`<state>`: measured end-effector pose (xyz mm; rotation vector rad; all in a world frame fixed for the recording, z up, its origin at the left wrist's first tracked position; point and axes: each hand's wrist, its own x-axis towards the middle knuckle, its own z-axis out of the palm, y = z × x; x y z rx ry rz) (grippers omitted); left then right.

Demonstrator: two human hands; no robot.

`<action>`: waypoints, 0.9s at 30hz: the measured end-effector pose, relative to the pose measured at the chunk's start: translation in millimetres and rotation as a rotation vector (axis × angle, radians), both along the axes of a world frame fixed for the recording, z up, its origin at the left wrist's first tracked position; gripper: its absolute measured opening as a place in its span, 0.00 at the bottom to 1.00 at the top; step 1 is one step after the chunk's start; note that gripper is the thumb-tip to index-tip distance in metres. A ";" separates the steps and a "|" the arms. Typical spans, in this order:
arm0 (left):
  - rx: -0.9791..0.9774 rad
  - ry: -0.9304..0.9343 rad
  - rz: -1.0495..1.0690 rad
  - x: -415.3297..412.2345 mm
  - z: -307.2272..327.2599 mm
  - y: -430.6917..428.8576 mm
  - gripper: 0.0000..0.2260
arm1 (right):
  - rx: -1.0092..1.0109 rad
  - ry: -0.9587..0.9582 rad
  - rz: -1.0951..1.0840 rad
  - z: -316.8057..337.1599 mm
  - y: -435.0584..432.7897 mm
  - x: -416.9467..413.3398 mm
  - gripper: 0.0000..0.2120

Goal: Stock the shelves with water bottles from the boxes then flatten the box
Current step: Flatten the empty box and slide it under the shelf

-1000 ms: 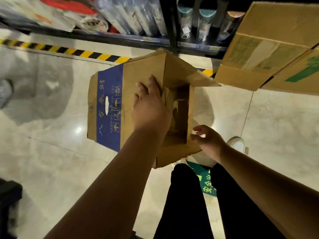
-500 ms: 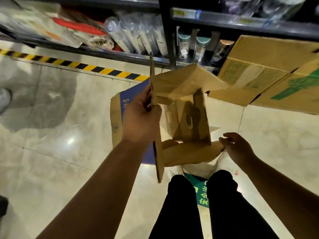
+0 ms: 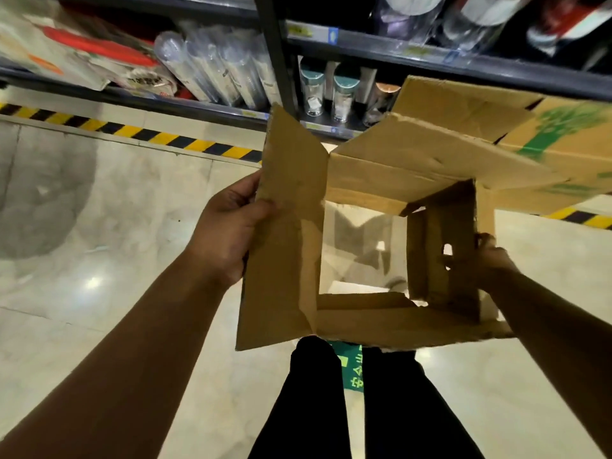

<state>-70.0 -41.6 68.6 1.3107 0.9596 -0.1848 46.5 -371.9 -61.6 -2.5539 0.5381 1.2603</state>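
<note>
An empty brown cardboard box (image 3: 284, 260) hangs in the air in front of me, open at top and bottom, so the floor shows through it. All its flaps stick outward. My left hand (image 3: 228, 226) grips the box's left flap, thumb on the inner face. My right hand (image 3: 490, 260) holds the right wall near its handle hole, fingers curled round the edge. Water bottles (image 3: 342, 91) with teal caps stand on the low shelf (image 3: 331, 130) behind the box.
Another cardboard box with green print (image 3: 563, 134) sits at the right, close to the held box's far flap. Clear tubes (image 3: 215, 71) and packaged goods fill the left shelf. Yellow-black tape (image 3: 132, 130) runs along the shelf base on the glossy tiles. My legs (image 3: 331, 409) stand below.
The box has swung from side-on to open-end-up and opened into a square. My left hand shifted to its left flap and my right hand took hold of the right wall.
</note>
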 end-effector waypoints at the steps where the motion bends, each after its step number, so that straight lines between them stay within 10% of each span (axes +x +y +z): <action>1: -0.034 -0.009 0.009 -0.9 -1.8 -0.4 0.15 | -0.044 -0.023 -0.022 -3.4 -6.3 -0.8 0.43; 8: -0.102 0.004 -0.038 -11.4 -20.6 -3.5 0.17 | -0.129 -0.163 0.052 -8.5 -44.5 -10.1 0.19; 27: 0.150 0.050 0.369 14.1 -64.6 -28.9 0.17 | 0.064 -0.289 0.213 -13.0 -87.6 -16.0 0.12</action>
